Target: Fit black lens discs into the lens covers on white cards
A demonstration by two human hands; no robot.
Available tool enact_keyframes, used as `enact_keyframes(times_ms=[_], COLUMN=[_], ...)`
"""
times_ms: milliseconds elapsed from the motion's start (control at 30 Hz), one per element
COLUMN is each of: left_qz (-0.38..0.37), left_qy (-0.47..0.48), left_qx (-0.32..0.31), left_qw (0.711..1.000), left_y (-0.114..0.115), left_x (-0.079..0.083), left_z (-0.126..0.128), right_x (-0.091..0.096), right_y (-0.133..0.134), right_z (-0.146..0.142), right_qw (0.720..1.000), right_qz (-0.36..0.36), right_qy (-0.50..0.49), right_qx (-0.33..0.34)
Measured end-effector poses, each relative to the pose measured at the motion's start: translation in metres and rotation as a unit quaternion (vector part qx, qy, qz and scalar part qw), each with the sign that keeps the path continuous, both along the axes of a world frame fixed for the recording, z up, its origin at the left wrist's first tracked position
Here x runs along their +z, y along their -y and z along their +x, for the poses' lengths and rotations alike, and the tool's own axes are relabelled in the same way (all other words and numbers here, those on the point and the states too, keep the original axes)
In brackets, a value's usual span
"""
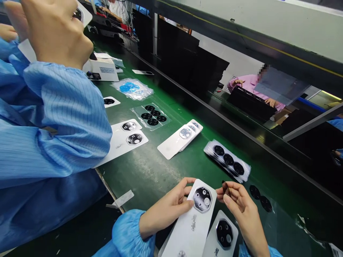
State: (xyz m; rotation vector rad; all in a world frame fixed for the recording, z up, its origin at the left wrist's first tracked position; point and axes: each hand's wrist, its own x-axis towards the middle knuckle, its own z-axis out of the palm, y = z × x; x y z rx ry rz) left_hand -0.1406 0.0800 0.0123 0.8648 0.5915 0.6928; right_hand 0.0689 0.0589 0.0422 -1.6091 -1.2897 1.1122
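My left hand (171,207) grips the edge of a white phone back panel (187,235), thumb on its face beside the shiny black octagonal camera plate. Just right of that panel, my right hand (241,205) pinches a small dark film piece (226,188), seen nearly edge-on and partly covered by the fingers. Below the right hand lies a second phone back panel (219,232) with a black camera plate. Two black round camera films (259,198) rest on a clear sheet to the right. Past my hands sits a stack of clear strips (227,160) bearing black round films.
A stack of white panels (174,142) lies mid-bench on the green table (150,171). Farther off are a clear sheet of black films (153,115) and a bag with blue pieces (130,87). At left, a co-worker's blue sleeve (72,117) reaches over other panels (120,142).
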Motion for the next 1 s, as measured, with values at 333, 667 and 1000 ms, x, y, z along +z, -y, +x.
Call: enact_keyframes(times_ms=[333,667,1000], left_qz=[0.029,0.017,0.032], left_qy=[-0.022,-0.018,-0.017], left_qx=[0.013,-0.009,-0.012], left_qw=[0.999,1.0,0.999], left_y=[0.007,0.01,0.011], left_x=[0.0,-0.006,-0.007], left_z=[0.025,0.038,0.039], right_x=[0.0,-0.005,-0.007], right_y=[0.021,0.033,0.032], right_z=[0.014,0.008,0.01], right_qw=[0.903,0.872,0.879], right_qz=[0.24,0.222,0.202], right_qy=[0.337,0.405,0.391], right_qx=[0.113,0.164,0.184])
